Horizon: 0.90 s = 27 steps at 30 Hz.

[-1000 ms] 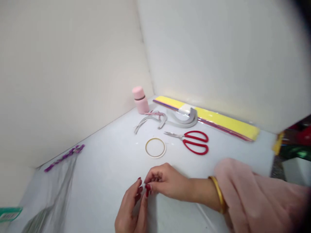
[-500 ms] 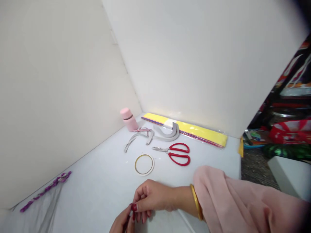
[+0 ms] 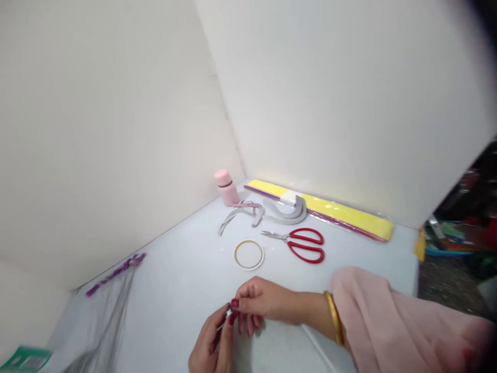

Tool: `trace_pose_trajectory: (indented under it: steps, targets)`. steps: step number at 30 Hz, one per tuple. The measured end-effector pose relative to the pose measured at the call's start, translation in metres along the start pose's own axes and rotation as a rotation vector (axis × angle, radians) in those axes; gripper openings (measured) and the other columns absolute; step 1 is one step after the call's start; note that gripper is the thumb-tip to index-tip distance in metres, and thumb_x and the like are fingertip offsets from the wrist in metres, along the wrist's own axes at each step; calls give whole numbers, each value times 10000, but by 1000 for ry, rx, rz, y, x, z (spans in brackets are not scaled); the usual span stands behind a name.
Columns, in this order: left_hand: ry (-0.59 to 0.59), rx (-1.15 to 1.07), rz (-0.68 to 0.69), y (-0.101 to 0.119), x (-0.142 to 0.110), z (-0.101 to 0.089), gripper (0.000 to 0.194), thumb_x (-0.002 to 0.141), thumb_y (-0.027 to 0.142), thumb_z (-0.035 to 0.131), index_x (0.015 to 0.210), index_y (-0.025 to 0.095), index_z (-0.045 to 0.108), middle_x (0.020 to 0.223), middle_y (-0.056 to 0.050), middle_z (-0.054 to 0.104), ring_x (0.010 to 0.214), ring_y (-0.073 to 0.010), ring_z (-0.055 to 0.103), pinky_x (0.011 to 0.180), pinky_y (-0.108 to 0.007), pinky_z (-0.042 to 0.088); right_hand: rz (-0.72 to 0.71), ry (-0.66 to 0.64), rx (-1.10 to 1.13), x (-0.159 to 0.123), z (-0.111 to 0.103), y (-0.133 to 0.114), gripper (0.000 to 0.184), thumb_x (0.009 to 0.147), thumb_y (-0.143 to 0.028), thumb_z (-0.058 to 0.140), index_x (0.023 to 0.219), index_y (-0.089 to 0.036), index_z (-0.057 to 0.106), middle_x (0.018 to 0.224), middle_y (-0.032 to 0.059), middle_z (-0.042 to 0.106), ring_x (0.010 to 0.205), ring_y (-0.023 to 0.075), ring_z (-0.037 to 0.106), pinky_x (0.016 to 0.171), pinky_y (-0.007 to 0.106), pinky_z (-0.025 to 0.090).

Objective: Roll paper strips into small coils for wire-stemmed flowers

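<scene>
- The left hand (image 3: pixel 210 339) and right hand (image 3: pixel 259 300) are close together, pinching a tiny thing (image 3: pixel 228 311), too small to tell.
- Red scissors (image 3: pixel 306 246) and a tape roll (image 3: pixel 249 255) lie on the table (image 3: pixel 166 305).

A white tabletop (image 3: pixel 182 280) fills the corner between two pale walls, and a small tape roll (image 3: pixel 249 255) lies flat near its middle. Taking straight ahead as 12 o'clock from that roll, a pink bottle (image 3: pixel 227 189) stands upright at 11 and thin gray strips (image 3: pixel 238 217) lie tangled at 12. A gray curved strip (image 3: pixel 289 217) sits at 1, beside a yellow sheet pack (image 3: pixel 341 213) lying along the wall at 2. Red-handled scissors (image 3: pixel 305 245) lie at 3. A purple strand (image 3: pixel 116 273) rests at 9, a clear bag (image 3: pixel 103 324) at 8, and a green-labelled card (image 3: pixel 27 360) further out at 8.
</scene>
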<state>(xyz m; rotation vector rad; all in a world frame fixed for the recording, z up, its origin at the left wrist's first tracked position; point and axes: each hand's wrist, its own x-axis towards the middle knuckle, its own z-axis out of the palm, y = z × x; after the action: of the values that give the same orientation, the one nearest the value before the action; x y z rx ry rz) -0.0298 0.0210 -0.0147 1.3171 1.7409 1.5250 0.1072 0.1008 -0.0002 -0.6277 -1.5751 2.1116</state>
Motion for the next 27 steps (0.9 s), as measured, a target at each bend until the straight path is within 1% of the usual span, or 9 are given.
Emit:
trace_pose_trajectory:
  steps: [1, 3, 7, 9, 12, 19, 22, 25, 27]
  targets:
    - [-30, -15, 56, 1, -1, -2, 238, 703, 364, 587, 834, 190, 681, 875, -61, 693, 803, -193, 626, 723, -243, 471, 0, 7, 5, 0, 1, 0, 429, 732, -527, 539, 716, -101, 578, 560, 0, 590, 390, 38, 493, 392, 136, 353]
    - [-77, -12, 106, 5, -2, -4, 207, 739, 314, 562, 867, 195, 672, 892, -60, 681, 814, -180, 615, 738, -247, 464, 16, 16, 25, 1, 3, 1, 451, 754, -539, 501, 704, -97, 572, 570, 14, 599, 401, 46, 504, 389, 140, 342]
    - [-161, 4, 133, 9, -4, -4, 198, 792, 268, 504, 891, 195, 658, 868, -58, 667, 786, -165, 605, 716, -254, 469, 43, 28, 55, 0, 6, 2, 418, 719, -513, 565, 680, -98, 552, 586, 20, 606, 451, 58, 531, 413, 144, 343]
    - [-156, -9, 93, 8, -5, -3, 228, 785, 277, 517, 957, 189, 637, 879, -64, 665, 768, -166, 613, 705, -267, 482, 56, 49, 61, -1, 7, 2, 401, 707, -498, 586, 668, -102, 539, 587, 17, 606, 454, 57, 529, 421, 147, 341]
    - [-112, -43, 22, 6, -7, -2, 307, 746, 294, 570, 1028, 177, 602, 907, -77, 664, 749, -173, 629, 699, -284, 502, 68, 63, 71, -2, 8, 0, 386, 708, -487, 589, 664, -110, 520, 592, 10, 602, 452, 54, 520, 424, 153, 332]
    - [-103, -47, 54, 8, -5, -1, 178, 748, 280, 565, 853, 178, 666, 793, -73, 683, 680, -178, 629, 661, -262, 494, 62, 58, 31, -1, 9, 1, 415, 722, -525, 552, 676, -114, 521, 581, 8, 592, 448, 64, 511, 421, 166, 321]
    - [-65, -89, -7, 9, -1, -2, 214, 738, 328, 569, 839, 170, 670, 790, -81, 688, 685, -190, 628, 660, -265, 488, 54, 84, -13, -1, 7, 2, 422, 725, -536, 541, 701, -114, 535, 585, 8, 590, 452, 68, 511, 422, 167, 326]
    - [-11, -125, -137, 11, 3, -4, 257, 720, 367, 584, 839, 151, 658, 815, -88, 689, 745, -196, 624, 681, -258, 478, 29, 124, -66, 0, 6, 4, 425, 740, -533, 523, 744, -109, 550, 603, 18, 600, 464, 72, 517, 430, 170, 337]
    - [-22, -143, -204, 11, 5, -6, 276, 719, 368, 589, 864, 139, 644, 840, -90, 686, 783, -192, 616, 699, -253, 469, -5, 173, -128, 0, 5, 2, 425, 770, -527, 484, 762, -107, 553, 617, 26, 606, 465, 71, 518, 430, 171, 343]
